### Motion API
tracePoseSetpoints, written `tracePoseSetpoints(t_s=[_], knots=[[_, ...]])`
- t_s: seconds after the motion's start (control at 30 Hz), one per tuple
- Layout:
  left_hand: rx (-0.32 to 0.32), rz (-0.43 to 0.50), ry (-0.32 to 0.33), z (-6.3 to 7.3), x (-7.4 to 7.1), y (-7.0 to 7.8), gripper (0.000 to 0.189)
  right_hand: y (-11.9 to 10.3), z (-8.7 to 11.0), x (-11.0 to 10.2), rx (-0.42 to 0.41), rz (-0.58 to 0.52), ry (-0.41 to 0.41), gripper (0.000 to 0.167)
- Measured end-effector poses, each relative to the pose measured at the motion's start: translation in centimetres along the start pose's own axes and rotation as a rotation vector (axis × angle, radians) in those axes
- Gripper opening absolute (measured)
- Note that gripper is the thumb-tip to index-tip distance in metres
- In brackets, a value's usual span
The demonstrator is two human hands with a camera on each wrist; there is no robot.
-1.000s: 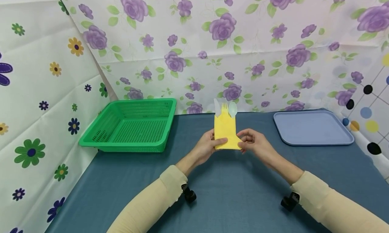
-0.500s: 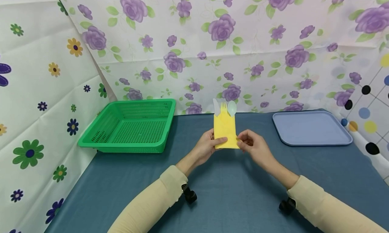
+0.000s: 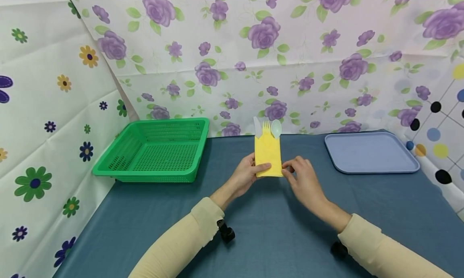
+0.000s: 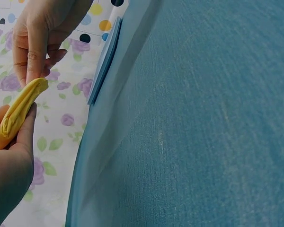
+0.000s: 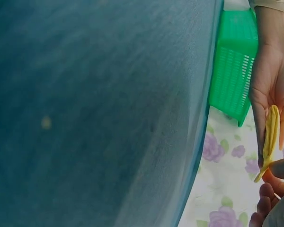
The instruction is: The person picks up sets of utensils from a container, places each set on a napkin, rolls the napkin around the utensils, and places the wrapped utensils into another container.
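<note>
A folded yellow napkin [image 3: 267, 154] is held upright above the table, forming a pouch. Out of its top stick a clear-looking knife [image 3: 257, 127], a yellow fork [image 3: 266, 128] and a pale green spoon [image 3: 276, 129]; their lower parts are hidden inside. My left hand [image 3: 243, 176] grips the napkin's left side, thumb across the front and fingers behind. At the lower right edge, my right hand [image 3: 303, 184] pinches the napkin between thumb and fingertips. Both wrist views show the bundle edge-on, the napkin [image 4: 20, 111] looking like a thick layered fold.
A green perforated basket [image 3: 195, 171] stands at the table's back left. Toward the back right lies a blue-grey tray [image 3: 373, 153]. The table [image 3: 275, 237] has a dark blue cover, and flowered sheets [image 3: 232, 40] hang behind and to the left.
The napkin's lower right corner, which stuck out to the right earlier, now lies in line with the side edge. My right hand has shifted slightly left. The left hand keeps its hold.
</note>
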State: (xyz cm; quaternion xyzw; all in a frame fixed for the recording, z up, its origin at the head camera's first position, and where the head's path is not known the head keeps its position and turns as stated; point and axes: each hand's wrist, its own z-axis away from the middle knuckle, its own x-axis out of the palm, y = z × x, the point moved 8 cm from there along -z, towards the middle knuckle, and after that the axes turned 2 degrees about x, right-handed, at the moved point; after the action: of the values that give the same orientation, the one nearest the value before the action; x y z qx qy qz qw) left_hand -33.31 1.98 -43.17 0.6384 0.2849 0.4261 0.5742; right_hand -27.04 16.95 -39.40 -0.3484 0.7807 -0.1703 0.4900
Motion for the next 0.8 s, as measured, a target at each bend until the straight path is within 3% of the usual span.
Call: tracePoseSetpoints(t_s=[0.3, 0.57, 0.8], knots=[[0.008, -0.005, 0.009, -0.08, 0.06, -0.15, 0.047, -0.14, -0.04, 0.13, -0.009, 0.028, 0.012, 0.006], [0.018, -0.01, 0.001, 0.02, 0.23, -0.05, 0.046, -0.14, -0.25, 0.11, 0.019, -0.064, 0.024, 0.012], [0.013, -0.012, 0.019, -0.14, 0.08, -0.31, 0.045, 0.77, -0.45, 0.18, 0.144, -0.181, -0.017, 0.011]])
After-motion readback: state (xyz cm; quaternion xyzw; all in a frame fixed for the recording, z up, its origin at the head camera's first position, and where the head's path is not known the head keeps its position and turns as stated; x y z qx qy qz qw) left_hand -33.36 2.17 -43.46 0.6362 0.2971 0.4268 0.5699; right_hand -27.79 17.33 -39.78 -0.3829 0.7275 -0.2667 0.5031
